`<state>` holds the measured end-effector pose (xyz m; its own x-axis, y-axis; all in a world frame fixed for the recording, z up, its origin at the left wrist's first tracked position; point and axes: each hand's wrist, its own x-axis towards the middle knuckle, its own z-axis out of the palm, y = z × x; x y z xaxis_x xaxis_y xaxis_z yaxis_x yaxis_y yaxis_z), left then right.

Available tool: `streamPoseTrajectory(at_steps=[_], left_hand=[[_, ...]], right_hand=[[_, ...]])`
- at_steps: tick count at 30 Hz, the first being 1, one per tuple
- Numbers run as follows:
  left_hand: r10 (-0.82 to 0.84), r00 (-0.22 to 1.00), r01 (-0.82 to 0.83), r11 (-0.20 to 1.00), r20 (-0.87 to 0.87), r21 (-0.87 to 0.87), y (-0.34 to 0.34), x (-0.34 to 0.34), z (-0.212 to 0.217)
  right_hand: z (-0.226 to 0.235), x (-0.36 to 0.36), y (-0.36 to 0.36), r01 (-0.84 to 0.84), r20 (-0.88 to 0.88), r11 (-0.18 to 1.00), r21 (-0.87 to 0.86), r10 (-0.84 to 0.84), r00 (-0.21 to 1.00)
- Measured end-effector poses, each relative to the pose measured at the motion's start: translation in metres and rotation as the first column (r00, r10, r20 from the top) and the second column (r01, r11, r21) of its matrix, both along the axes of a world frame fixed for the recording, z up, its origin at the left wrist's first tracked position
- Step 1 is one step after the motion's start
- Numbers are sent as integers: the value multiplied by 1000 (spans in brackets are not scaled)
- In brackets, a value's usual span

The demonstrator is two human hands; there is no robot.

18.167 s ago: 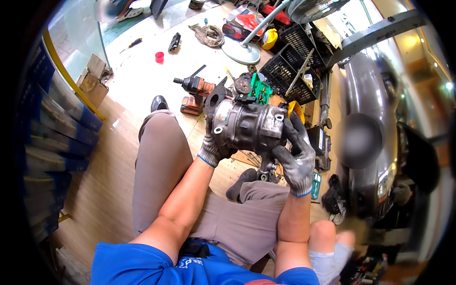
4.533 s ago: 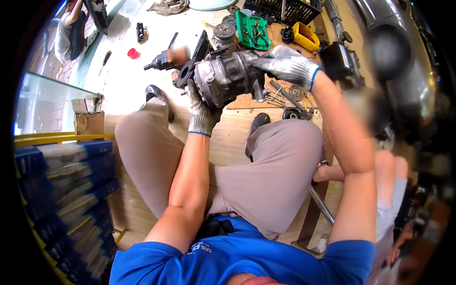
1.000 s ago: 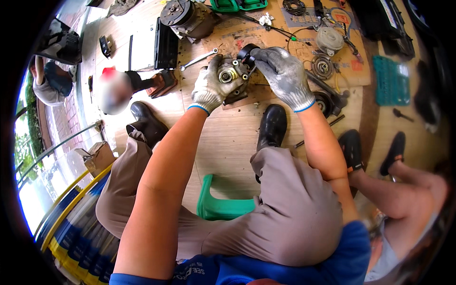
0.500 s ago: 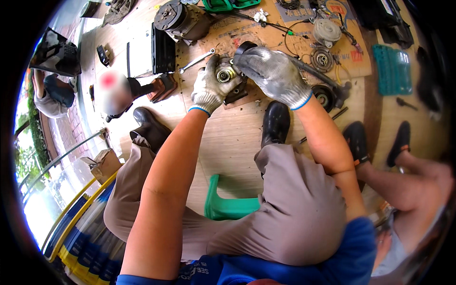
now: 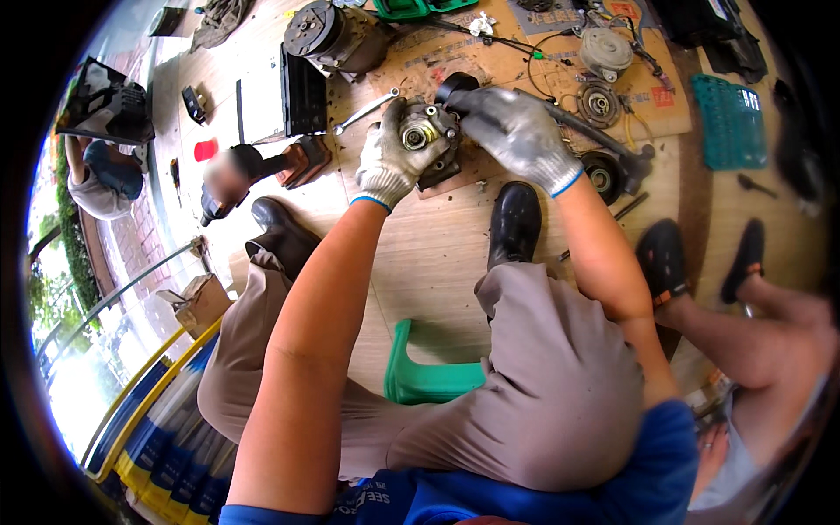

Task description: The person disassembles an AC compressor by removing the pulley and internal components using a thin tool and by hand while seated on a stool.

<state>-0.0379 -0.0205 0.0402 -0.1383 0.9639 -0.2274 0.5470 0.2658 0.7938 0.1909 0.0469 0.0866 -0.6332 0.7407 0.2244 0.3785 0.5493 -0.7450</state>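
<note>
My left hand (image 5: 391, 162), in a grey-white work glove, grips a greasy metal housing (image 5: 432, 147) with a round bore and a shiny ring (image 5: 417, 134) facing up. Fingers and thumb wrap its left side, and its lower edge is over the cardboard. My right hand (image 5: 516, 140), gloved too, hovers just right of the housing with its fingers pointing left. Those fingers are smeared by motion, so whether they hold anything is unclear. Beside its fingertips is a black, short cylindrical part (image 5: 457, 86). A combination wrench (image 5: 367, 110) lies left of the housing.
A hammer (image 5: 604, 144) and a black pulley (image 5: 602, 175) lie at right. Behind are a large compressor (image 5: 337, 39), a coil ring (image 5: 598, 103) and cardboard (image 5: 516, 61). A green stool (image 5: 429, 381) is below me. Another person's legs (image 5: 726, 341) are at right.
My right hand has drawn back to the right, away from the housing, uncovering more of it. My left hand keeps its grip. The view has shifted slightly.
</note>
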Motion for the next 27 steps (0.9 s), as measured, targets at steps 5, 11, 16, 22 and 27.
streamPoseTrajectory(at_steps=[5, 11, 16, 22, 27], left_hand=[[-32, 999, 33, 997, 6, -76, 2, -4, 10], [-155, 983, 169, 974, 99, -152, 6, -14, 32], [-172, 982, 185, 953, 78, -238, 11, -11, 37], [-145, 979, 170, 968, 140, -187, 6, -22, 30], [-163, 980, 185, 960, 115, -209, 9, -18, 29]], right_hand=[[-7, 6, 5, 50, 122, 996, -74, -41, 992], [-27, -14, -8, -68, 338, 997, 39, 51, 940], [-39, -20, -10, -45, 328, 985, 168, -13, 944], [-26, -23, -9, 52, 177, 995, 79, -65, 982], [-47, -26, -12, 83, 74, 972, 218, -101, 992]])
